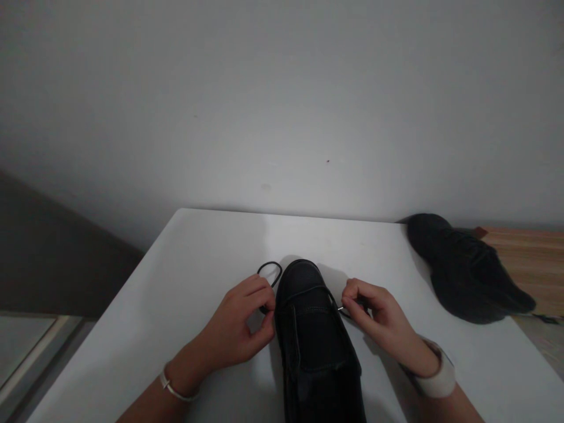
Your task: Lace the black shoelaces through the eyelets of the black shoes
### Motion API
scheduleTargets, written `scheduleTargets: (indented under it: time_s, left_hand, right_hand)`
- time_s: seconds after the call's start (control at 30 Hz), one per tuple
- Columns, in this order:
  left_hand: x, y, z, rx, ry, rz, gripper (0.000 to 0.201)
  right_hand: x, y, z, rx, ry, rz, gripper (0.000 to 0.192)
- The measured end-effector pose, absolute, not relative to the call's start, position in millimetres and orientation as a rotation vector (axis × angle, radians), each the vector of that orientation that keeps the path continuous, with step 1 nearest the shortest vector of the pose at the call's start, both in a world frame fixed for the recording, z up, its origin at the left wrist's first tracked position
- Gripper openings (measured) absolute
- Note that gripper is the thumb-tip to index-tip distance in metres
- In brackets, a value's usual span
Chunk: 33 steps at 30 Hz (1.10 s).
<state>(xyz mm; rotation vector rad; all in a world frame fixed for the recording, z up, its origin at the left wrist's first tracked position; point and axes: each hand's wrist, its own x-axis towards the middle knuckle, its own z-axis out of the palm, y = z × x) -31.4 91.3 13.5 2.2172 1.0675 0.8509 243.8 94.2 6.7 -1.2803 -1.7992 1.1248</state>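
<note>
A black leather shoe (315, 341) lies on the white table (198, 247), toe pointing away from me. A thin black lace (269, 269) runs across the shoe near the toe and loops out on the left side. My left hand (242, 326) pinches the lace at the shoe's left edge. My right hand (379, 320) pinches the other lace end, with its pale tip, at the shoe's right edge. Each wrist carries a band.
A second dark shoe or dark bundle (462, 270) lies at the table's far right corner. A wooden surface (529, 252) shows behind it. A plain grey wall rises beyond the table's far edge. The floor drops away at the left.
</note>
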Motion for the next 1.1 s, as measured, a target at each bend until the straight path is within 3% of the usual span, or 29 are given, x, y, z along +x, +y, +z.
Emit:
scheduleTargets:
  time_s: [1.1]
  left_hand:
    - [-28,90,3,2.250,1.009,0.866,0.018]
  right_hand:
    - [242,92,9,-1.229,-1.855,1.093,0.022]
